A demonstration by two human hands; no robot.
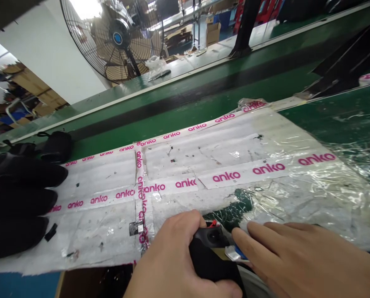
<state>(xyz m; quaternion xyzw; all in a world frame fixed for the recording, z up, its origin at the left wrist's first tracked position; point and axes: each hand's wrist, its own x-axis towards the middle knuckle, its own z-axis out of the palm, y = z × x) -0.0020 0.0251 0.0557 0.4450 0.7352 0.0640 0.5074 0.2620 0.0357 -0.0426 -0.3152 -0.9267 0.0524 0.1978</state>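
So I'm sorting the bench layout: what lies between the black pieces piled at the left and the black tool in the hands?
In the head view, only the taped white foam sheet with pink anko tape, and a small black scrap, lie between the black pieces and the black tool.

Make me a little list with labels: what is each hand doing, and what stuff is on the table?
Left hand: wrapped around a black object, thumb on top.
Right hand: flat, fingertips by the black object's top.
Surface: white padding taped down with pink-lettered anko tape.
Left side: pile of black items.
Behind: standing fan.
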